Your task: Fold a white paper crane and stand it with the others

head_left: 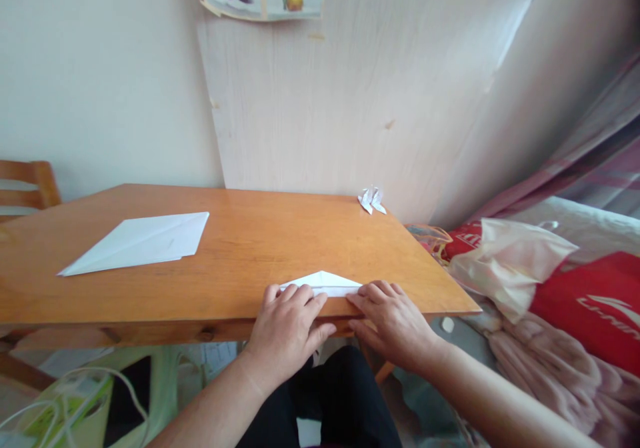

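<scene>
Presently, the person's left hand (289, 321) and right hand (395, 320) are resting on opposite ends of a folded white paper (323, 280), which is lying near the front edge of the wooden table (260, 235); the fingers are bending loosely, thumbs standing apart, touching rather than gripping it, while larger white sheets (145, 240) are lying farther left

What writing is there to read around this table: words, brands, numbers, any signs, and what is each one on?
"LI-NIN": on the red bag at the right; the lettering runs out at the picture's edge.
Too unclear to read: the white marking on the red bag farther back.
Too small to read: the printing on the sheet under the table.
I can make out no numbers.
</scene>
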{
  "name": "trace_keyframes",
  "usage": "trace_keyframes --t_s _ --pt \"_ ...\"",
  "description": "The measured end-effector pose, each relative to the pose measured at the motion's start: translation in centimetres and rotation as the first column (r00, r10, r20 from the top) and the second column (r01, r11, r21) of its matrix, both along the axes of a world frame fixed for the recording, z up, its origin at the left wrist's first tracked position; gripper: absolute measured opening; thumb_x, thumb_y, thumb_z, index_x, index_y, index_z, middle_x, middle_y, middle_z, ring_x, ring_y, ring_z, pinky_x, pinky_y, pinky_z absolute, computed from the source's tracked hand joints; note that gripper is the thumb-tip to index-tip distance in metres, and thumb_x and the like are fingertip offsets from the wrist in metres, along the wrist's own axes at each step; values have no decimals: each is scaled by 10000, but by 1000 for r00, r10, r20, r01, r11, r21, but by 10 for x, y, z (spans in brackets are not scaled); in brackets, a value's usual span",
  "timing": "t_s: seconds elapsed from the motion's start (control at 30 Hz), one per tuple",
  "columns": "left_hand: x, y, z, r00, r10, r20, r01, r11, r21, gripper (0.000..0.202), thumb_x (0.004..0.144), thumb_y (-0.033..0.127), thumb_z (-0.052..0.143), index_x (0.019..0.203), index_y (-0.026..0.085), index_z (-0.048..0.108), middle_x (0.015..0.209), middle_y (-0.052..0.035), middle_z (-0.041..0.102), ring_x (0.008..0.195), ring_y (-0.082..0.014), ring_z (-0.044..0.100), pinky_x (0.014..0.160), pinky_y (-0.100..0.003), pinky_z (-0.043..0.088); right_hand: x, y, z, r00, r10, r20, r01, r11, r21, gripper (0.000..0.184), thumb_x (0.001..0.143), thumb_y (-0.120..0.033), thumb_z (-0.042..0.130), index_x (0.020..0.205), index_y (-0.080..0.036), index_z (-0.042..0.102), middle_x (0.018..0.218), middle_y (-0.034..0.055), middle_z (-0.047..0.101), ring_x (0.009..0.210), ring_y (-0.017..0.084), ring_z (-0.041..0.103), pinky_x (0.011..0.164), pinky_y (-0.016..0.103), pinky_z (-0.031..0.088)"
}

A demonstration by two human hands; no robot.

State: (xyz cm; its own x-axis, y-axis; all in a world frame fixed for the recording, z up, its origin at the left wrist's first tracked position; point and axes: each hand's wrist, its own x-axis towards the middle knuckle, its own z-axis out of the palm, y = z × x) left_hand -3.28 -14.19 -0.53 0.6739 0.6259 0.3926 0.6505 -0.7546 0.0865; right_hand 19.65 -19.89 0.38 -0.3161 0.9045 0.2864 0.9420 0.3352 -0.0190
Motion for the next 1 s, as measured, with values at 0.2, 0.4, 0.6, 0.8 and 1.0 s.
trace_keyframes --t_s 0.2,0.4,0.6,0.8,1.0 --pt "0 -4 -1 1000 4 1 -4 1000 2 416 935 490 616 1285 267 589 1234 -67 658 1146 -293 554 970 -489 333 9 -5 2 999 -21 -33 22 1000 14 247 931 -352 635 1129 -218 697 1092 95 655 1038 282 553 906 430 429" --pt "4 -6 -3 1000 29 1 -29 1000 -11 451 929 510 615 1307 268 580 1232 -79 652 1153 -309 544 967 -504 335 17 3 -7 990 -42 -136 53 996 76 205 978 -341 561 1004 -207 715 1024 101 658 971 254 583 870 413 451" --pt "5 -8 -5 999 39 10 -38 999 -9 490 911 534 631 1309 253 580 1226 -81 651 1145 -305 542 984 -520 318 15 14 -17 986 14 -169 3 995 98 444 962 -389 592 1354 -182 571 1313 137 615 1193 290 546 990 441 429" --pt "3 -5 -5 997 67 27 -66 997 -31 515 967 594 486 1356 262 558 1348 -82 605 1211 -314 502 1002 -523 309 1 6 -13 987 -24 -156 31 999 42 349 960 -456 592 1210 -222 650 1170 91 679 1056 276 590 921 447 414" --pt "8 9 8 995 96 -8 -96 989 -116 479 1033 551 301 1197 277 656 1178 -77 670 1107 -297 539 910 -467 366 -24 -15 -11 980 -6 -197 6 1000 -1 286 948 -460 598 1148 -266 662 1012 63 665 966 269 563 855 425 392"
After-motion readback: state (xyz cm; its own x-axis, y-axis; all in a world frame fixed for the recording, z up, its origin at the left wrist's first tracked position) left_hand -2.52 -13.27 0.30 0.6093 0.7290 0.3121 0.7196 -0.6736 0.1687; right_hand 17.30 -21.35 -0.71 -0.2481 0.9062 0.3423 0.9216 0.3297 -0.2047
